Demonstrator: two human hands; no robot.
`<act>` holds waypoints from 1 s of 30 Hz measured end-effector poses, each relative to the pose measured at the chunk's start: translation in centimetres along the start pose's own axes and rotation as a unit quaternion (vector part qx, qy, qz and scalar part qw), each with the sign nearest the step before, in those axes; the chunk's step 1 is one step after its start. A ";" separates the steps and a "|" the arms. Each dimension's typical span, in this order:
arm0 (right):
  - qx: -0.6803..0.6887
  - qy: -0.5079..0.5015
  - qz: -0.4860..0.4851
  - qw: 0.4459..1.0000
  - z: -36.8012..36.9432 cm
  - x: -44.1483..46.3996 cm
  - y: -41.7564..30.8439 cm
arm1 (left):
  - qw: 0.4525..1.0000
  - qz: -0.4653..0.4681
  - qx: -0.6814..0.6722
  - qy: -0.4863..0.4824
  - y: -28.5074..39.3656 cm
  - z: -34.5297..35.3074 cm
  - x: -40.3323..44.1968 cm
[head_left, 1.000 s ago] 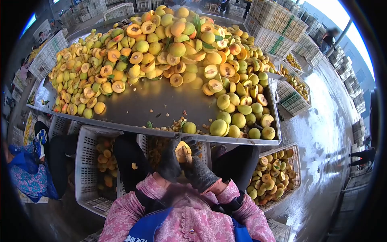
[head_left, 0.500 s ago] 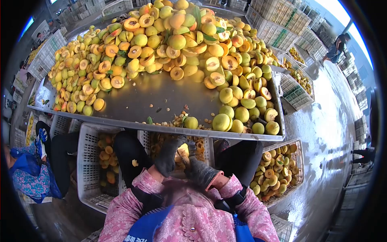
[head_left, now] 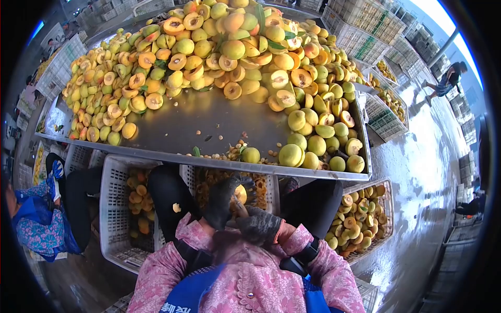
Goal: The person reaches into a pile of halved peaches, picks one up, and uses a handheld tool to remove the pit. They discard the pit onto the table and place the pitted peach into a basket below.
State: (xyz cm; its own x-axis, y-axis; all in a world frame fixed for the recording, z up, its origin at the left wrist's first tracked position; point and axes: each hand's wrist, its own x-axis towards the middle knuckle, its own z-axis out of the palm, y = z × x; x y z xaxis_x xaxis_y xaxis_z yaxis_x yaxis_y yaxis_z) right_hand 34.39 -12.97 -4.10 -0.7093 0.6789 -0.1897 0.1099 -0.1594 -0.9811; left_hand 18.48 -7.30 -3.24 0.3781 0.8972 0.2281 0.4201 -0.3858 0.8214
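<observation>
In the head view both my hands are gloved in dark grey, close together above a crate between my knees. My left hand (head_left: pixel 220 201) is closed around a yellow peach half (head_left: pixel 240 194), whose pale yellow flesh shows between the gloves. My right hand (head_left: pixel 259 224) is closed on a small brownish tool (head_left: pixel 241 210) that reaches toward the peach half. The tool's working end is too small to make out. Below my hands, the crate (head_left: pixel 272 197) contains orange-yellow fruit pieces.
A metal table (head_left: pixel 198 122) with a raised rim carries a heap of halved peaches (head_left: pixel 224 62). White crates of fruit stand at my left (head_left: pixel 107 214) and right (head_left: pixel 389 211). A co-worker (head_left: pixel 39 219) sits at far left; another person (head_left: pixel 449 78) walks on the wet floor.
My hands stay together around the peach half, which shows slightly more now. The person at far right has gone from bent over to a wide stride. The view has shifted slightly.
</observation>
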 end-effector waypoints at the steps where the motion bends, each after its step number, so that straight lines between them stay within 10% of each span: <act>1: 0.252 -0.020 0.088 0.964 -0.3 -0.7 -0.5 | 1.000 -0.004 0.004 -0.001 0.1 -0.1 0.0; 3: 0.315 -0.009 0.096 0.944 -0.2 -0.9 -0.4 | 0.970 -0.094 -0.225 0.004 -3.1 2.1 -0.8; 5: -0.055 0.048 -0.065 0.995 1.0 -0.7 1.2 | 0.920 -0.151 -0.361 0.024 -3.4 2.8 -1.2; 7: -0.121 0.080 -0.140 0.980 1.3 -0.9 1.8 | 0.892 -0.175 -0.412 0.060 -1.0 2.7 -0.9; 8: 0.075 0.049 -0.060 0.994 1.1 -1.5 1.8 | 0.930 -0.130 -0.338 0.066 -1.2 2.6 -1.0; 10: 0.519 0.097 0.098 0.844 0.8 -2.2 0.3 | 0.980 -0.036 -0.181 0.077 -0.3 1.4 -0.4; 11: 0.513 0.060 0.089 0.852 -0.2 -3.3 0.4 | 0.993 -0.010 -0.107 0.050 1.1 -0.6 0.3; 12: 0.331 0.061 0.071 0.939 -0.3 -2.9 1.1 | 0.996 0.018 0.021 0.088 -0.1 -2.1 0.3; 14: -0.120 0.084 0.056 0.988 -0.7 -2.1 2.6 | 0.944 -0.115 -0.246 0.185 -1.9 -4.1 -0.3; 15: -0.453 0.032 -0.007 0.891 -1.2 -1.7 3.8 | 0.966 -0.042 -0.122 0.223 -3.1 -7.1 -0.7; 16: -0.728 -0.024 -0.068 0.681 -1.6 -1.5 4.4 | 0.966 0.031 0.007 0.256 -3.8 -10.0 -0.9; 19: -0.644 0.060 -0.110 0.755 -1.7 -1.4 5.0 | 0.924 -0.201 -0.048 0.320 -0.8 -16.2 0.2; 21: -0.567 0.093 -0.077 0.815 -1.5 -1.0 7.1 | 0.922 -0.263 0.177 0.220 -2.4 -19.1 0.7; 24: -0.448 0.123 0.022 0.885 -0.9 0.4 13.7 | 0.901 0.047 0.418 0.105 -5.4 -18.8 4.4; 27: -0.570 0.013 -0.030 0.821 -2.0 -0.1 10.9 | 0.991 -0.079 -0.034 0.104 -9.6 -13.8 12.5; 30: -0.585 0.045 -0.055 0.808 -2.9 -0.9 9.0 | 0.987 -0.073 0.131 0.062 -10.6 -8.3 21.0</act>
State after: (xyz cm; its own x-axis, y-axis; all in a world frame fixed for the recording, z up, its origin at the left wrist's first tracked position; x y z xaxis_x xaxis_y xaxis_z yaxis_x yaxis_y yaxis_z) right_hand 38.05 -12.97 -12.87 -0.7125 0.6999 -0.0490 0.6693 0.6571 -0.3469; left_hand 15.09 17.46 -2.80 0.2005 0.9606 0.1926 0.6680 -0.2778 0.6903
